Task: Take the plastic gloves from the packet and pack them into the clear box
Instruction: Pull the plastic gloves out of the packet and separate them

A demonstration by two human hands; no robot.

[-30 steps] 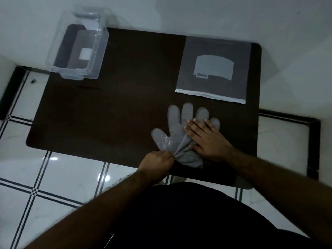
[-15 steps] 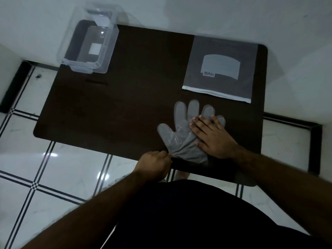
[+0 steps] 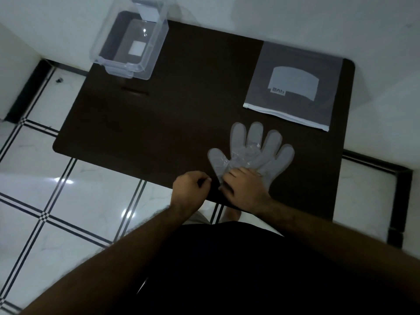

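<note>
A translucent plastic glove (image 3: 254, 148) lies flat on the dark table (image 3: 159, 123) near its front edge, fingers spread and pointing away from me. My right hand (image 3: 245, 189) covers the glove's cuff, its fingers bent over the cuff's left edge. My left hand (image 3: 189, 192) is curled into a loose fist just left of the cuff, a small gap apart from it, with nothing visible in it. The grey zip packet (image 3: 293, 87) lies flat at the table's back right. The clear box (image 3: 156, 53) stands open at the back left corner.
The table stands against a white wall, and white tiled floor (image 3: 56, 201) with dark lines shows to its left and front. The box's lid stands upright behind the box. My dark clothing fills the bottom of the view.
My right hand has slid back from the glove's fingers to its cuff, leaving the glove's fingers uncovered. My left hand has come off the cuff and sits slightly left of it.
</note>
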